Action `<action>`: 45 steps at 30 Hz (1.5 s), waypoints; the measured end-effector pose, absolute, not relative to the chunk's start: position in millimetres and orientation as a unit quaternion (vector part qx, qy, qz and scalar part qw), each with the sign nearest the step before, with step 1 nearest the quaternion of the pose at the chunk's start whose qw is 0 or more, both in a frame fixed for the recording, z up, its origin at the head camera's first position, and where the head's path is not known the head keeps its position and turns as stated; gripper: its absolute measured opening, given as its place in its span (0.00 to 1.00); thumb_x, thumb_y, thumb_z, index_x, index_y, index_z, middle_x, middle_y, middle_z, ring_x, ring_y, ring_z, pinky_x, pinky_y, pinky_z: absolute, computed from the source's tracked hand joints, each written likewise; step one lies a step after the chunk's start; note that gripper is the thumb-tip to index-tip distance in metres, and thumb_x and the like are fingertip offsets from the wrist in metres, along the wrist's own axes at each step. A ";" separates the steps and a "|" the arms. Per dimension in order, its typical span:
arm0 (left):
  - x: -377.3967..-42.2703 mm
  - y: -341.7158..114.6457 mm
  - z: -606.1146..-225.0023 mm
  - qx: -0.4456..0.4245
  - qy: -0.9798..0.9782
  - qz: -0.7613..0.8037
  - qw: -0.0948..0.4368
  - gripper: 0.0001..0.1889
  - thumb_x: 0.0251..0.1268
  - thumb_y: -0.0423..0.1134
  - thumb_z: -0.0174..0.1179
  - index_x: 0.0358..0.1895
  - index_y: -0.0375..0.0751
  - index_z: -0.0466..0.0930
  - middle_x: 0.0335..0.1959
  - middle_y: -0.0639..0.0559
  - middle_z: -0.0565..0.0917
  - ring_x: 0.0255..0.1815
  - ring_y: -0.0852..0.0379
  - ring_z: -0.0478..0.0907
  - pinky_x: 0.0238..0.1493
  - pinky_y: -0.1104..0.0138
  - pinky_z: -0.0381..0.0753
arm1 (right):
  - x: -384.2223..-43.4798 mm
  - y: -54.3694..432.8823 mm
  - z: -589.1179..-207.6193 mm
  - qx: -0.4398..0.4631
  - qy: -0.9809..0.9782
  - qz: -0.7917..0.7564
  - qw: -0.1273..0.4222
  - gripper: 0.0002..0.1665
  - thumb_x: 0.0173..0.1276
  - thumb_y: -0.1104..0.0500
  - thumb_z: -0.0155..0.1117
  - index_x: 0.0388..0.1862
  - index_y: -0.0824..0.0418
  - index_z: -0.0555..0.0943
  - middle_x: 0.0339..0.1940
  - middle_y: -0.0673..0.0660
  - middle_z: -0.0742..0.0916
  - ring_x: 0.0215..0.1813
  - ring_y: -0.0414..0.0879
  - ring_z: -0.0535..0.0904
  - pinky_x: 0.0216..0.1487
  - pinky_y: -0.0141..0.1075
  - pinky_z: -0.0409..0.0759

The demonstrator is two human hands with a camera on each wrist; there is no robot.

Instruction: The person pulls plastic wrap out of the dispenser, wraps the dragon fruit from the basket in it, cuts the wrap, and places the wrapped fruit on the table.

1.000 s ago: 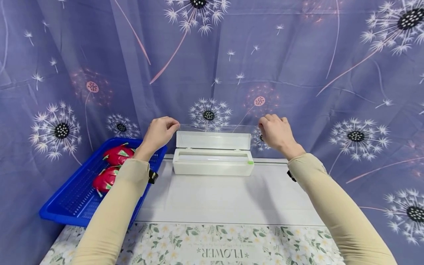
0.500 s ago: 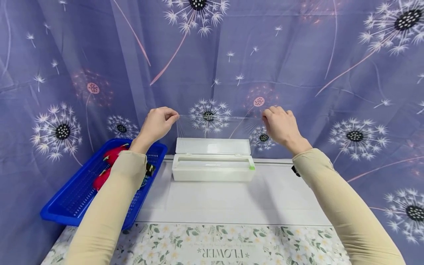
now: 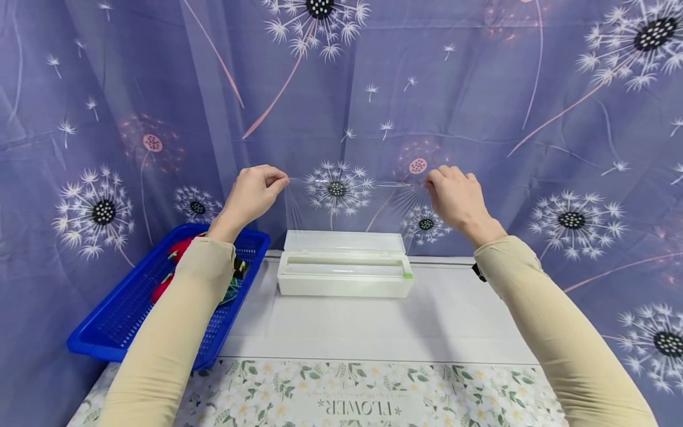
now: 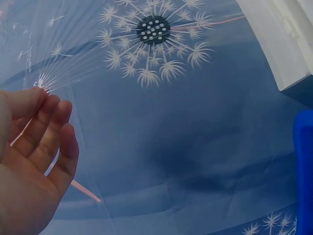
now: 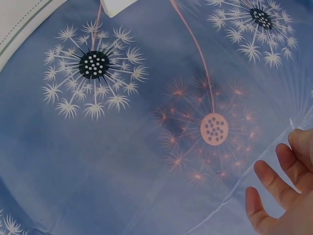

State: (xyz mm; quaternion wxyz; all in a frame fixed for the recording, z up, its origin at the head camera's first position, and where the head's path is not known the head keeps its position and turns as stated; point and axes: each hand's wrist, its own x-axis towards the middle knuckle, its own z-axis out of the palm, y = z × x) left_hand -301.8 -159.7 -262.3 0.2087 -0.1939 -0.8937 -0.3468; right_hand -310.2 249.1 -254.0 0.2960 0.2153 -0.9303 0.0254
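Note:
A sheet of clear plastic wrap (image 3: 352, 204) stretches up from a white wrap dispenser box (image 3: 344, 287) whose lid stands open at the back. My left hand (image 3: 251, 193) pinches the sheet's upper left corner between thumb and forefinger; the left wrist view shows creases fanning out from that hand (image 4: 39, 147). At the upper right corner, my right hand (image 3: 453, 196) pinches the film too, and folds spread from its fingertips in the right wrist view. Inside the box lies a pale roll (image 3: 344, 270). A green tab (image 3: 408, 276) sits at the box's right end.
On the left stands a blue plastic basket (image 3: 91, 344) with red dragon fruits (image 3: 160, 289), partly hidden by my left sleeve. A white mat (image 3: 341, 332) lies under the box, with a floral cloth (image 3: 256, 394) in front. A purple dandelion-print curtain (image 3: 453, 107) hangs behind.
Both hands have risen and spread slightly apart, drawing more plastic wrap up out of the box. The box has shifted a little nearer, and its lid leans further back.

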 end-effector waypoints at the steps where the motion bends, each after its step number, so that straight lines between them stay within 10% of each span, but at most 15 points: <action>1: -301.5 -159.6 -260.9 -0.194 -0.893 -0.347 0.210 0.11 0.73 0.41 0.57 0.48 0.42 0.86 0.47 0.47 0.83 0.40 0.52 0.77 0.41 0.56 0.76 | -310.4 249.1 -252.8 0.215 -0.930 0.026 0.298 0.06 0.72 0.62 0.56 0.41 0.61 0.80 0.39 0.60 0.83 0.46 0.60 0.76 0.41 0.56 0.71; 45: -285.6 -163.2 -211.7 -0.214 -0.884 -0.330 0.253 0.12 0.73 0.43 0.57 0.47 0.40 0.86 0.45 0.47 0.84 0.43 0.52 0.78 0.45 0.57 0.74 | -290.4 252.1 -208.1 0.208 -0.913 0.060 0.346 0.07 0.72 0.62 0.55 0.42 0.62 0.80 0.40 0.62 0.82 0.47 0.62 0.76 0.39 0.57 0.71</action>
